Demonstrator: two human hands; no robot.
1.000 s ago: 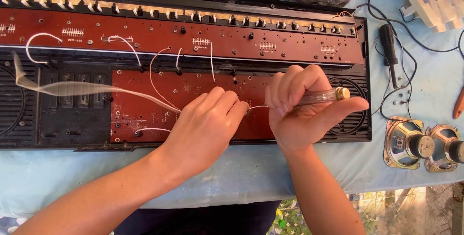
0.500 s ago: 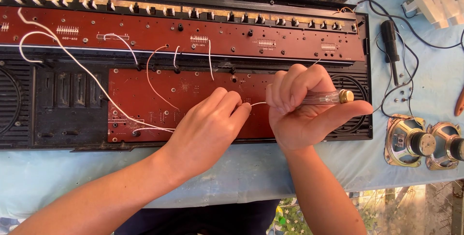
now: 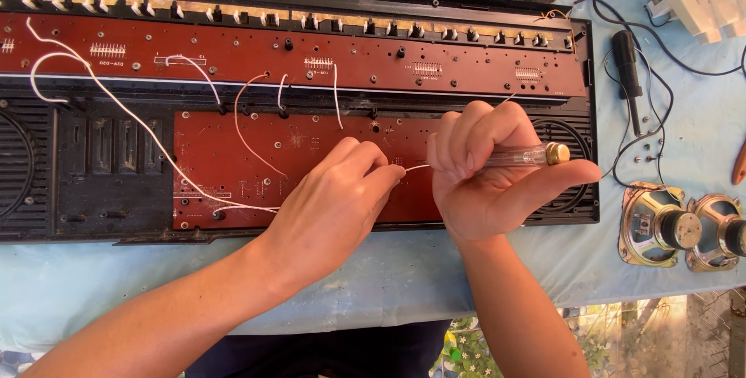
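Since a second ago the white wire (image 3: 140,125) has settled across the red circuit board (image 3: 311,168) while our left hand (image 3: 334,207) pinches its end, and our right hand (image 3: 497,176) grips a clear-handled screwdriver (image 3: 528,155), tip seemingly hidden, joint apparently unfinished.

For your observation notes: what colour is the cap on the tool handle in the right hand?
Brass gold, on a clear handle held by the right hand; seen from the head view.

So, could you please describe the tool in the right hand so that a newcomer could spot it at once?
Start at the long black casing with red circuit boards on the blue-covered table. Over its right end the right hand grips a slim tool. Unlike the black-handled tool lying to the right, it has a clear handle with a brass-coloured cap.
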